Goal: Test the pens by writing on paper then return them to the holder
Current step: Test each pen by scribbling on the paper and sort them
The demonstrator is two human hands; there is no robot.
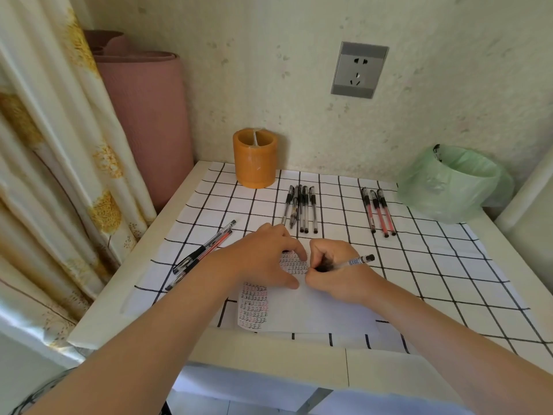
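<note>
Low in the centre of the frame, the paper (pixel 314 310) lies on a checked cloth (pixel 434 280), its left part filled with rows of small black and red test marks. The left hand (pixel 263 259) rests flat on it with fingers spread, pinning the sheet. The right hand (pixel 335 274) has its fingers curled round a black pen (pixel 353 261), tip down at the marks.

The step in hand looks to be the writing test of this pen. Next it should go into the orange holder (pixel 254 158) at the cloth's far edge, upper centre, which shows no pens above its rim. That calls for a lift and a reach up-frame past the row of black pens (pixel 302 208). Three red pens (pixel 378 211) lie to the right, and mixed pens (pixel 206 250) at the cloth's left edge.

Around these are a speckled wall (pixel 299 40), a curtain (pixel 59 145) at left, the white table (pixel 128 265), a pink roll (pixel 143 115), a green-lined bin (pixel 454 184) at right and a socket (pixel 359 70).
</note>
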